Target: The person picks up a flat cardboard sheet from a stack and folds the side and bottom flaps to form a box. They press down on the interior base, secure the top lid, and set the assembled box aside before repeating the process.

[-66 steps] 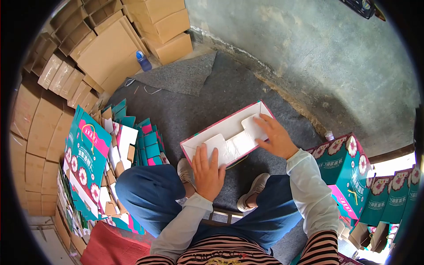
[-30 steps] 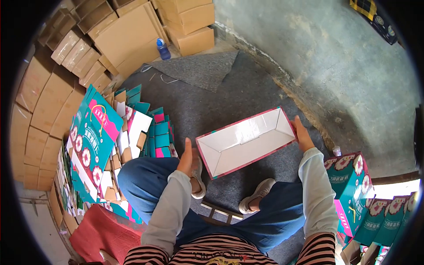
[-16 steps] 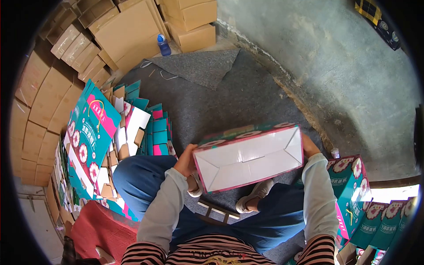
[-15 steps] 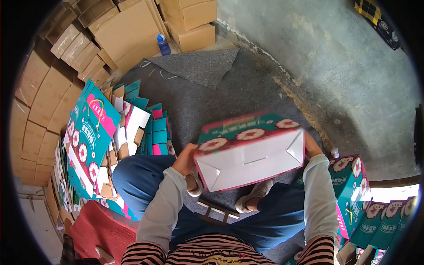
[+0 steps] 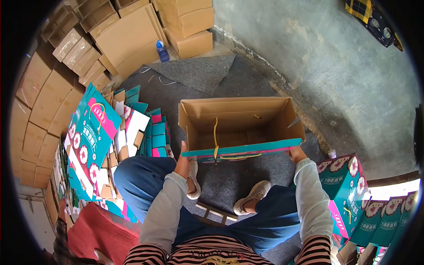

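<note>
A printed cardboard carton point(image 5: 242, 151) is held in front of my knees with its open top facing me. Its bare brown inside shows, and a yellow rope handle hangs across the near wall. My left hand point(image 5: 182, 165) grips the near left corner, thumb up along the side. At the near right corner my right hand point(image 5: 297, 154) holds the carton, its fingers partly hidden by the wall. The green and pink print on the near side is seen only as a thin strip.
Flattened green cartons point(image 5: 93, 141) are stacked at my left. Finished-looking cartons point(image 5: 342, 181) stand at my right. Brown boxes point(image 5: 192, 22) line the back, near a blue bottle point(image 5: 162, 51). A concrete wall point(image 5: 300, 57) curves along the right. Another person's sleeve point(image 5: 61, 238) shows at lower left.
The carton has been turned over: its white bottom faced me before, and now its open top does. Another person's arm has come further into view at lower left.
</note>
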A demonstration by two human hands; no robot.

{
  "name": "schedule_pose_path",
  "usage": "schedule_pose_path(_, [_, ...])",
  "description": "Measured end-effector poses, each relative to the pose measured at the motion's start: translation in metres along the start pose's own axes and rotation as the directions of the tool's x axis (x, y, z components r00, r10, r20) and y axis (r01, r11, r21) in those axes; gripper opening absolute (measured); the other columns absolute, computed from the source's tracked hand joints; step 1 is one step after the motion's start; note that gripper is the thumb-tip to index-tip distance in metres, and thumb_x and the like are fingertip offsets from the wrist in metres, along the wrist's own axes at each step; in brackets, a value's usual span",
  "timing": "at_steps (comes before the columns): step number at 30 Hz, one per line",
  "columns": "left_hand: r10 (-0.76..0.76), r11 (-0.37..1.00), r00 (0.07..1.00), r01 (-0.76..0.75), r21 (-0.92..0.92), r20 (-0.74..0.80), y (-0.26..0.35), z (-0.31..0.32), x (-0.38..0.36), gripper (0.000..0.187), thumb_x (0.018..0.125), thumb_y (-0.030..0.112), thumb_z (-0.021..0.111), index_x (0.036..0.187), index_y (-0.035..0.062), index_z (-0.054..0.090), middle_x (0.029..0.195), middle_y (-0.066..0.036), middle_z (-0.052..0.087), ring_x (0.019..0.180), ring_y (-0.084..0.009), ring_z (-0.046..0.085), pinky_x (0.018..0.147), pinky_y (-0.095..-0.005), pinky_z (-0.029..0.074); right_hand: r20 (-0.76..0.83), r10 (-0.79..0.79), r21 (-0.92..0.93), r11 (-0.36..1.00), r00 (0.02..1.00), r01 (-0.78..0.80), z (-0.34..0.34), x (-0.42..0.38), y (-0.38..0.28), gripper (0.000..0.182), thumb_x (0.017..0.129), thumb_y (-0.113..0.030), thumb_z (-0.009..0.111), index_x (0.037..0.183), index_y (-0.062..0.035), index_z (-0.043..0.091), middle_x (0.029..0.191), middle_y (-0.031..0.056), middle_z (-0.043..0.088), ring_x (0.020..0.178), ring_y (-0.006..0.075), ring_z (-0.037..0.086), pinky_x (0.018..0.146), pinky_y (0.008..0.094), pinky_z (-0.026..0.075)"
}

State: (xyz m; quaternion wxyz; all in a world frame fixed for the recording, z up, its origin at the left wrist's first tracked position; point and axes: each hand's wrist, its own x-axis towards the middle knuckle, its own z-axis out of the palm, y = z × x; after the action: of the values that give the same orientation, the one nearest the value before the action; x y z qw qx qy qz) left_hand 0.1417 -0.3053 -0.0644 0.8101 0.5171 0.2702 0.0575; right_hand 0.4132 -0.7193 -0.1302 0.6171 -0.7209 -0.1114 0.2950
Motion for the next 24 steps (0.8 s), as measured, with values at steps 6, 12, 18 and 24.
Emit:
schedule_pose_path(6, [-0.115, 0.991, 0.990, 0.120, 0.053, -0.084, -0.026, -0.009, 0.012, 0.058, 0.095, 0.051, 0.038, 0.143, 0.0178, 0.037, 0.137, -0.007, 0.047, 0.126, -0.0243, 0.041, 0.103, -0.0460, 0.028, -0.120, 0.335, 0.181, 0.933, 0.934, -0.312, 0.038, -0.022, -0.042, 0.029, 0.089, -0.025, 0.059, 0.115, -0.0138, 0.060, 0.107, 0.0036, 0.065, 0.093, 0.0166, 0.064, 0.078, 0.0344, 0.052])
schedule_pose_path(12, [-0.083, 0.981, 0.990, 0.101, 0.164, -0.112, -0.028, 0.004, 0.010, 0.047, 0.092, 0.045, 0.047, 0.128, 0.0147, 0.053, 0.119, -0.003, 0.059, 0.115, -0.0175, 0.049, 0.096, -0.0423, 0.035, -0.010, 0.265, -0.004, 0.964, 0.964, -0.265, 0.031, -0.037, -0.066, 0.032, 0.089, -0.024, 0.059, 0.117, -0.0078, 0.060, 0.103, 0.0051, 0.066, 0.099, 0.0181, 0.063, 0.082, 0.0325, 0.052])
schedule_pose_path(18, [0.214, 0.947, 0.976, -0.216, 0.238, 0.033, 0.004, 0.013, 0.010, 0.028, 0.092, 0.021, 0.055, 0.116, 0.0068, 0.058, 0.118, -0.007, 0.056, 0.111, -0.0187, 0.052, 0.096, -0.0341, 0.039, -0.030, 0.337, 0.075, 0.940, 0.941, -0.334, 0.019, -0.027, -0.103, 0.034, 0.091, -0.031, 0.058, 0.113, -0.0051, 0.062, 0.100, 0.0050, 0.066, 0.096, 0.0158, 0.061, 0.086, 0.0293, 0.046])
schedule_pose_path(24, [0.421, 0.555, 0.870, -0.472, 0.685, 0.257, 0.020, 0.044, 0.006, 0.030, 0.089, 0.025, 0.059, 0.110, 0.0046, 0.062, 0.124, -0.018, 0.055, 0.116, -0.0305, 0.052, 0.100, -0.0379, 0.038, 0.209, 0.126, -0.541, 0.841, 0.970, 0.007, 0.041, -0.019, -0.104, 0.036, 0.088, -0.036, 0.060, 0.108, -0.0063, 0.066, 0.102, 0.0078, 0.067, 0.096, 0.0216, 0.062, 0.086, 0.0339, 0.046])
